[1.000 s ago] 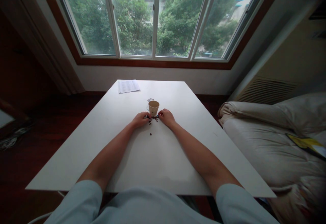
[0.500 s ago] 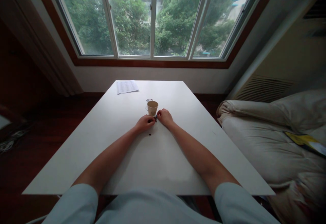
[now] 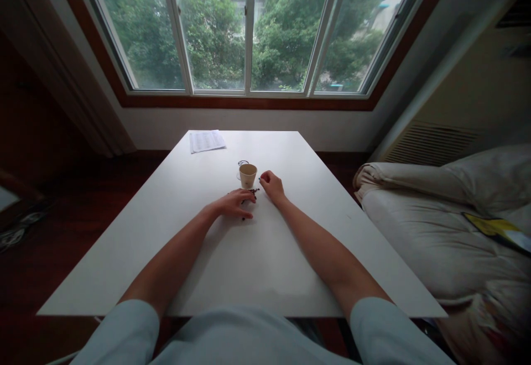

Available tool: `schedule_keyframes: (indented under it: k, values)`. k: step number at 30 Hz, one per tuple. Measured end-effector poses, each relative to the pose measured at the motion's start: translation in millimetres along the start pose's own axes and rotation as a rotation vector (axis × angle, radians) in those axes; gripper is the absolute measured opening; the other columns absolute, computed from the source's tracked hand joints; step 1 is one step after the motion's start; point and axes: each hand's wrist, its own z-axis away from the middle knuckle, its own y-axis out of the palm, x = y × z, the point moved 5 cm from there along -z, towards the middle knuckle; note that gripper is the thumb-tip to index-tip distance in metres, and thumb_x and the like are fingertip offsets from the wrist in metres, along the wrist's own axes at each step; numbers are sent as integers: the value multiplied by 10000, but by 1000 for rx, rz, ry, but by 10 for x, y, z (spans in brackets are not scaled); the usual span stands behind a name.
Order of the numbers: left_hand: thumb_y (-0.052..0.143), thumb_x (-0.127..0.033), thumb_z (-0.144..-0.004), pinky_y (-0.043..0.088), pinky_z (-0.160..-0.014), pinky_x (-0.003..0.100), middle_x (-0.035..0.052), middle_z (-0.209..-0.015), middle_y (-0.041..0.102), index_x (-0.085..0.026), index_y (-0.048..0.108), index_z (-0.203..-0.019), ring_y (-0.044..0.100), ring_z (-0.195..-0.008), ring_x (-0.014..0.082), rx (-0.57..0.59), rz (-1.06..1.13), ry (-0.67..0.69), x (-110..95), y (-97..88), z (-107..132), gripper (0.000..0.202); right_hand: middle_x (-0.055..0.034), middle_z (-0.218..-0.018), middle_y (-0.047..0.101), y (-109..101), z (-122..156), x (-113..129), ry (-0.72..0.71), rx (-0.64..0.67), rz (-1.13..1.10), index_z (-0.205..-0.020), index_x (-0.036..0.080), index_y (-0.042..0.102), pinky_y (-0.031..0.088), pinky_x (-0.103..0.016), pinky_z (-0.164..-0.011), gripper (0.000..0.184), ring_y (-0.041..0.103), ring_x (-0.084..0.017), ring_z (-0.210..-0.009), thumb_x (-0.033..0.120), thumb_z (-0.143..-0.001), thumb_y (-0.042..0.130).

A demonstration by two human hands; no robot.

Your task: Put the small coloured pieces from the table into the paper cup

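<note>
A tan paper cup (image 3: 248, 177) stands upright near the middle of the white table. Small dark pieces (image 3: 255, 191), too small to make out clearly, lie in a cluster just in front of it. My left hand (image 3: 234, 204) is palm-down over the near-left side of the cluster, thumb and fingers apart, covering part of it. Close to its thumb tip lies a lone dark piece (image 3: 243, 219). To the right of the cup, my right hand (image 3: 272, 186) is raised slightly and pinches a small dark piece (image 3: 260, 180) between thumb and fingertips.
Behind the cup is a thin looped thing (image 3: 243, 162), partly hidden by it. Printed sheets of paper (image 3: 207, 141) lie at the table's far left corner. A padded beige couch (image 3: 406, 232) stands to the right, and a window is beyond the table (image 3: 290, 282).
My left hand has opened from its closed posture, thumb spreading towards me. The right hand has drawn away from the cluster, slightly up and right, with a small piece in its pinch.
</note>
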Motion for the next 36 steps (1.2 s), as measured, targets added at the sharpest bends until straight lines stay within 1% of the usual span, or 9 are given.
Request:
schedule_keyframes:
  k: [4,10,15,18,20,23,26,31,36]
  values:
    - [837,-419,-637,375,-1083,386,84,-1281,633,-290,720,-1112,547,-1229,290,91,-35,133,-7,51,-4,506,24,-740,618,-111,-56,68,50,-117,-271,-978,211,591,453,-260,-657,224,551,-137,-664,351,-806,558]
    - [705,-311,-788,431,-1014,349,81,-1159,692,-233,722,-1062,606,-1119,235,17,-46,152,86,34,-13,285,3,-747,645,-143,-139,329,57,1,-661,-943,196,629,443,-246,-589,254,531,-116,-619,391,-781,612]
    - [656,-324,-837,440,-995,350,81,-1090,709,-201,713,-1072,605,-1076,222,-42,-27,134,200,-87,5,271,-19,-862,694,-142,-131,530,59,116,-786,-1005,200,667,480,-258,-634,301,589,-122,-695,396,-776,654]
    - [689,-375,-811,414,-1041,370,73,-1116,699,-214,704,-1115,588,-1113,233,7,-28,129,221,-157,38,344,-20,-929,705,-124,-120,576,76,189,-789,-1059,212,666,508,-270,-676,332,613,-120,-712,384,-776,653]
    - [704,-399,-796,391,-1076,384,70,-1183,674,-229,699,-1142,564,-1165,246,56,-21,100,235,-193,66,386,-23,-925,705,-143,-131,536,82,160,-779,-1050,205,664,514,-273,-684,311,619,-119,-706,367,-787,628]
    - [717,-443,-782,361,-1116,394,66,-1322,602,-254,666,-1222,502,-1268,262,134,9,32,275,-218,111,482,-21,-866,695,-191,-155,369,86,60,-692,-1010,187,661,502,-259,-651,261,616,-120,-684,329,-806,579]
    - [728,-470,-769,334,-1147,397,65,-1423,523,-276,616,-1304,437,-1343,270,202,30,-11,323,-202,150,580,-8,-810,683,-193,-151,136,113,48,-439,-990,184,676,479,-246,-622,244,602,-120,-652,279,-828,520]
    - [747,-409,-752,325,-1162,416,78,-1478,466,-270,624,-1300,403,-1377,288,200,37,-22,391,-161,162,579,-40,-921,709,-66,-85,-78,15,238,163,-924,199,740,468,-279,-829,210,623,-163,-865,185,-841,548]
    - [703,-403,-795,307,-1176,416,76,-1475,467,-267,618,-1310,407,-1378,277,197,67,-9,390,-155,166,539,-71,-1063,680,79,-8,-4,-104,339,352,-1040,203,750,438,-249,-888,301,618,-164,-971,142,-908,486]
